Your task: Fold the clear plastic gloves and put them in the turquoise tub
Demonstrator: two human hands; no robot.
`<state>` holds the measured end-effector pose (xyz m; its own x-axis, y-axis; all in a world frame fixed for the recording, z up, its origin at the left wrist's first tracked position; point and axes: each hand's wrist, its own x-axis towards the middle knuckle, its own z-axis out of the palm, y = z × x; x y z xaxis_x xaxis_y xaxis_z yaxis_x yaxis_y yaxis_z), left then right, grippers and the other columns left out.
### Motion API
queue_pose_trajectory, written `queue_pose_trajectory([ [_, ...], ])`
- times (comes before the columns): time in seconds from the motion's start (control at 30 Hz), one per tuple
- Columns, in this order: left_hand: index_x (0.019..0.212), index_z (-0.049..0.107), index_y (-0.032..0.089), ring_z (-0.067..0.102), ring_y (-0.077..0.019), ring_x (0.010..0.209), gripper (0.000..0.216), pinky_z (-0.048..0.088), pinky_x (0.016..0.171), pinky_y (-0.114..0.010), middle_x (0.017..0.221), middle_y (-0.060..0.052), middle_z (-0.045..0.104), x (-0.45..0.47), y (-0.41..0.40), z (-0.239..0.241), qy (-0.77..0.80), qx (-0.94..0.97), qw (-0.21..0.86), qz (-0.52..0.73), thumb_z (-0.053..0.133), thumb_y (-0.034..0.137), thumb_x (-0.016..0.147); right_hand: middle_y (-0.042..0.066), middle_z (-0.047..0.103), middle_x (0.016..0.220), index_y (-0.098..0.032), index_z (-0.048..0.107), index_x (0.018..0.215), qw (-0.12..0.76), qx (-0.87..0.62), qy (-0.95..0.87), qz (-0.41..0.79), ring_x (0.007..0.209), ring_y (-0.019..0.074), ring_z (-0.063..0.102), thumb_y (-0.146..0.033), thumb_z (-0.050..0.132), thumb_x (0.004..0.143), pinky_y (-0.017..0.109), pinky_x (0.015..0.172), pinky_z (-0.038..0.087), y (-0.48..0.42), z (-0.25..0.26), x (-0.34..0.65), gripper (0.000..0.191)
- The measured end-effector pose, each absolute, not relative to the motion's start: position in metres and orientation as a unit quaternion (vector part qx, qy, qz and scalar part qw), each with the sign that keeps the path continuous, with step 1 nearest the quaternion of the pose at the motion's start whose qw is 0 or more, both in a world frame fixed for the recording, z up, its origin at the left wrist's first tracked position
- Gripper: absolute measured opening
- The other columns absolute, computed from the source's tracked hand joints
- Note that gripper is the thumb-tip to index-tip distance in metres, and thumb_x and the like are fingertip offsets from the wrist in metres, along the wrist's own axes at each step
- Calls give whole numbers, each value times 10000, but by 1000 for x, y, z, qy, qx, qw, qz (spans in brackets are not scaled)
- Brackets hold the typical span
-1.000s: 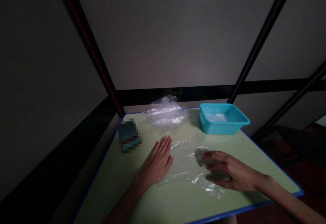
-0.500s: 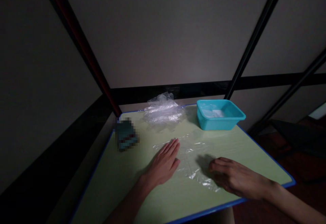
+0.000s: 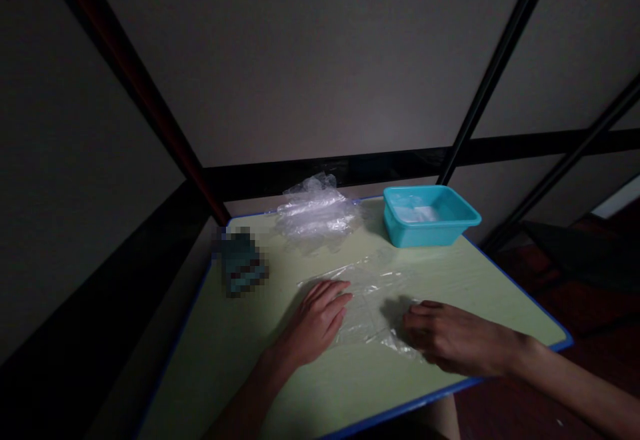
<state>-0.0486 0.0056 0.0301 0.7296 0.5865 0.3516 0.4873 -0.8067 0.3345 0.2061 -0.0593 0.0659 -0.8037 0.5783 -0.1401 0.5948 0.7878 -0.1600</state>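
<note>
A clear plastic bag (image 3: 373,303) lies spread and wrinkled on the tabletop between my hands. My left hand (image 3: 320,317) rests on the bag's left part, fingers stretched and slightly bent, some of them apart. Over the bag's lower right edge, my right hand (image 3: 445,337) is closed, its fingers curled down and pressed together. The bag runs in under those fingers, whose tips are hidden from me.
A crumpled pile of clear plastic bags (image 3: 320,217) sits at the table's back edge. To its right stands a turquoise basin (image 3: 425,235) with something whitish inside. A blurred dark green item (image 3: 243,263) is at the left. The table (image 3: 210,353) has a blue rim.
My left hand has drawn back slightly, its fingers now more bent and less flat. My right hand has shifted a little to the left. The view has tilted slightly.
</note>
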Motion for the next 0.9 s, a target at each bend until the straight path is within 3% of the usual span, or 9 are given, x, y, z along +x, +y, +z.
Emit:
queue_pose_trajectory([
  [0.37,924,592,172,538,-189,906,207,431,813,-342,974,-70,604,-44,1,30,247,932,112,239,411,153,825,43,528,811,-159,562,730,-29,304,944,-124,831,165,485,-81,506,710,267,781,374,-4,106,183,98],
  [0.47,897,602,161,551,-184,869,211,444,780,-333,937,-80,613,-45,1,27,236,928,108,267,405,151,821,49,531,804,-150,563,744,-59,330,929,-159,798,167,496,-57,501,686,272,749,379,16,95,176,125],
  [0.57,879,607,155,555,-180,858,206,444,766,-334,930,-80,624,-44,-1,26,209,928,120,284,416,133,804,70,531,846,-137,561,765,-144,418,869,-222,789,183,505,-25,495,641,296,727,376,28,80,174,179],
  [0.67,913,606,156,554,-168,861,242,433,768,-324,961,-57,636,-41,-3,27,169,940,152,254,412,78,792,64,535,813,-136,523,812,-217,471,808,-281,731,164,524,-37,438,681,282,657,396,29,71,173,185],
  [0.8,943,615,158,546,-143,887,282,416,792,-285,986,-36,649,-38,-6,27,144,945,211,204,394,49,805,19,570,678,-150,443,841,-229,467,764,-383,583,120,570,-112,343,771,231,521,441,18,56,169,128],
  [0.9,875,639,171,550,-138,854,266,418,771,-274,944,-14,669,-36,-8,24,144,940,244,191,424,45,783,25,604,660,-156,423,798,-222,453,743,-441,551,124,600,-223,371,791,230,483,467,11,37,168,85],
])
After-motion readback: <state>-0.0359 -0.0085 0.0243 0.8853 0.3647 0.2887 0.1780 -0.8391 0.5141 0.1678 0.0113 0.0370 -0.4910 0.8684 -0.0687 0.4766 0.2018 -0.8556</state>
